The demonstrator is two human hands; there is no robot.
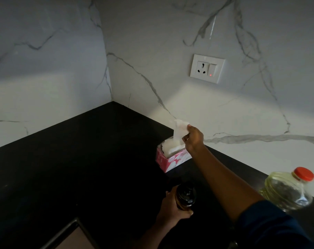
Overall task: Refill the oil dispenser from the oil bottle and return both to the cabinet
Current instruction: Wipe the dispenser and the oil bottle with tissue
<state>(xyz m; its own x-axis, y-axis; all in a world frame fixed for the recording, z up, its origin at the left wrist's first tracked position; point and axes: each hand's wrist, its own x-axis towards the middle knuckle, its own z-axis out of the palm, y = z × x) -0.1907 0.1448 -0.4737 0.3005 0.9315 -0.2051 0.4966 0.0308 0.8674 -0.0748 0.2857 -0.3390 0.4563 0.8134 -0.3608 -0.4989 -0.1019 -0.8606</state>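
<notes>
A black, matte tabletop (66, 159) runs into a corner where two white marble walls (44, 56) with grey veins meet. A white socket plate (207, 68) with a small red light sits on the right-hand wall.

My right hand (193, 136) reaches out over a pink-and-white patterned tissue box (170, 159) standing near the wall; its fingers (187, 131) are pressed together, pinching a thin white tissue (179, 130) that stands up out of the box's open top. My forearm is bare and a dark blue sleeve (271, 229) covers the upper arm.

My left hand (172, 207) is close to me, low in view, its fingers (167, 193) curled around the oil dispenser (185, 195), a dark, glossy, rounded bottle with an amber tint at its lower part. I cannot tell whether it rests on the tabletop.

The oil bottle (287, 190) stands on the tabletop to the right, just beyond my right arm: clear ribbed plastic, a red screw cap, pale yellow oil showing inside. It is well apart from the tissue box.
</notes>
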